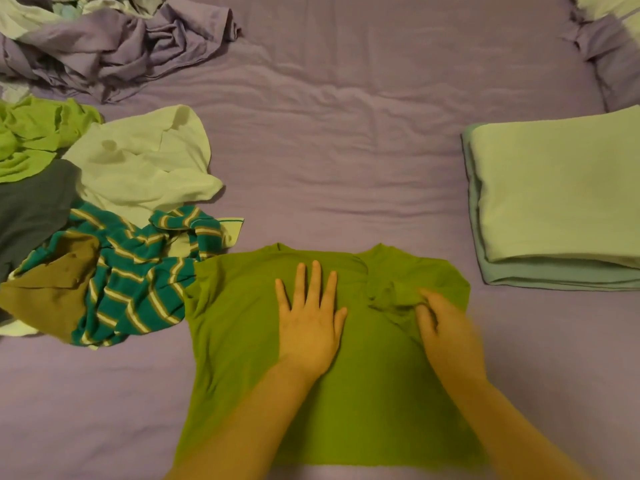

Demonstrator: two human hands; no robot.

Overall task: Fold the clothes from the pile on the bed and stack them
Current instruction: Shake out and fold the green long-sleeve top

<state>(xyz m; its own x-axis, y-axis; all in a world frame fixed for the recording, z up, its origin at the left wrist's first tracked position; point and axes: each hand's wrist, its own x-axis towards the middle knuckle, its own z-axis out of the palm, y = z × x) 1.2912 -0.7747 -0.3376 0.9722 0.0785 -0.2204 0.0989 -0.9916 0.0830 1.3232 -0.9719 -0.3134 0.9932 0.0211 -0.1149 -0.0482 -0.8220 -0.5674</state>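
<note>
Green shirt (242, 323) flat on bed, right sleeve bunched, pinched by right hand (446, 327).

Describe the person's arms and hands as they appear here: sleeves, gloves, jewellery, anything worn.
Both forearms are bare as far as the frame shows, with no sleeve or cuff in view. The left hand wears no glove, ring, watch or bracelet that can be seen. The right hand also looks bare, though it is blurred, so small items cannot be ruled out.
</note>
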